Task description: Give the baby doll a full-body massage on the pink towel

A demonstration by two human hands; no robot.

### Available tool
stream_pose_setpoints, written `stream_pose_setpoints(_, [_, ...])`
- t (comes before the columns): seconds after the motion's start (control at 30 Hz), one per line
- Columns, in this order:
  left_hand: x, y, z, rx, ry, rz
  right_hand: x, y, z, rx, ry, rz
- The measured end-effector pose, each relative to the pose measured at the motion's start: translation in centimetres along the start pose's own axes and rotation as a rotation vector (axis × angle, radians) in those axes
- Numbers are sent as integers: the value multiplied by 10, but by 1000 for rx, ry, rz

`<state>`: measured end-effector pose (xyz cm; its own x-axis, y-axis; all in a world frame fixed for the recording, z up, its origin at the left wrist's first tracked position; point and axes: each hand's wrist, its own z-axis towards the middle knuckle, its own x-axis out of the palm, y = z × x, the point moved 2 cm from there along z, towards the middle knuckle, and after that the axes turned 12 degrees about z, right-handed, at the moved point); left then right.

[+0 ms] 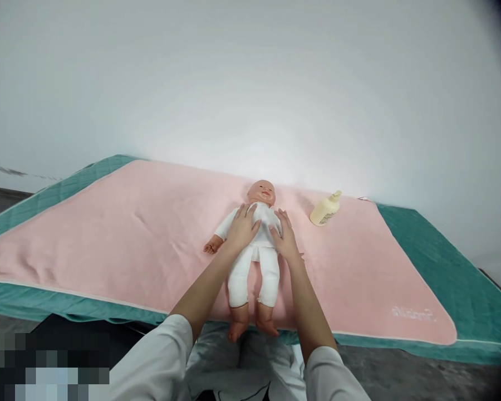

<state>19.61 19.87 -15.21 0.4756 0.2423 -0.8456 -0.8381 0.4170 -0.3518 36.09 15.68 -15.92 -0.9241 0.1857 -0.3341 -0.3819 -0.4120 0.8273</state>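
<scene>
A baby doll with a white cloth body lies on its back, its head toward the wall and its feet at the near edge. My left hand rests on one side of the doll's chest near the shoulder, fingers stretched out. On the other side of the chest lies my right hand, its fingers also extended and the thumb apart. Neither hand grips anything. The doll's arm on the right is mostly hidden behind my right hand and forearm.
A pale yellow pump bottle stands to the right of the doll, leaning slightly in view. Under both is a pink blanket, spread over a green quilted cover. A white wall rises behind the far edge.
</scene>
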Motion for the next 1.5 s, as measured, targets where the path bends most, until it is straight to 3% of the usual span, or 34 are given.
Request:
stream_pose_setpoints(0.13, [13,12,5,136,87,-31,8,3,9,-14,76,102])
stream_pose_setpoints(0.37, [18,29,-9,156,258,-47,14,-13,-7,9,198,111])
stream_pose_setpoints(0.57, [14,25,-14,263,300,-44,16,-31,0,-8,300,124])
stream_pose_setpoints(0.8, [16,25,-15,223,301,-40,16,-37,-2,-114,389,80])
stream_pose_setpoints(1.23, [20,25,-14,207,350,-5,23,-52,3,-32,412,-26])
stream_pose_setpoints(1.5, [25,28,-14,231,351,2,30,-69,2,98,301,-230])
